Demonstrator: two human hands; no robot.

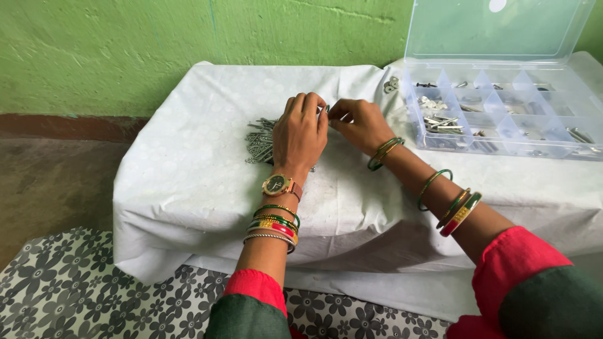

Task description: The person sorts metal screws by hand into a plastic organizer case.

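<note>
Hands meet over white-clothed tabletop [188,188], fingertips pinched together on tiny green-tipped piece [327,109], mostly hidden. Left hand [300,135] partly covers heap of thin metal parts [259,141]; right hand [359,123] beside it. Parts look light, stiff, slippery: pinch mid-shaft, one at a time. Clear compartment box [502,135] open near right hand.

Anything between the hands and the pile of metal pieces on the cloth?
Nothing visible. The left hand rests over the pile of metal pieces, partly hiding it; the right hand meets it fingertip to fingertip beside the pile. The compartment box sits off to the right.
</note>
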